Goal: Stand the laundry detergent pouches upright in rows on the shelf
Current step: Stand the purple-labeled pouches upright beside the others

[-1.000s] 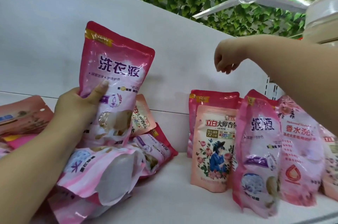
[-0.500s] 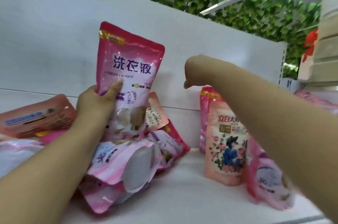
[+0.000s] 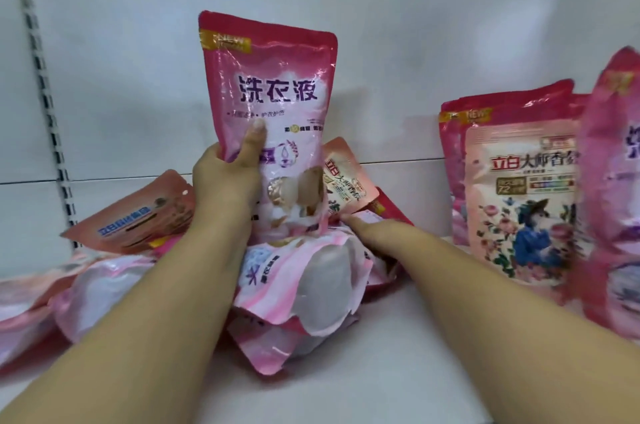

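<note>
Left hand holding one pouch upright over the heap; right hand down at the heap.

I see the left hand (image 3: 227, 181) gripping a pink pouch (image 3: 273, 104) at its lower left edge, thumb (image 3: 254, 143) laid flat across the front, other fingers hidden behind it. The pouch stands upright, top edge high against the white back panel (image 3: 381, 25), its bottom at the pile of fallen pouches (image 3: 304, 281) lying on the shelf (image 3: 398, 354). The right hand (image 3: 375, 233) reaches into the pile's right side with fingers out straight, tips touching a flat pouch; I cannot tell whether it has hold of anything. To the right, apart from the pile, a floral pouch (image 3: 523, 201) stands upright, with more pink pouches standing behind and beside it. A peach pouch (image 3: 135, 215) lies tilted at left.
</note>
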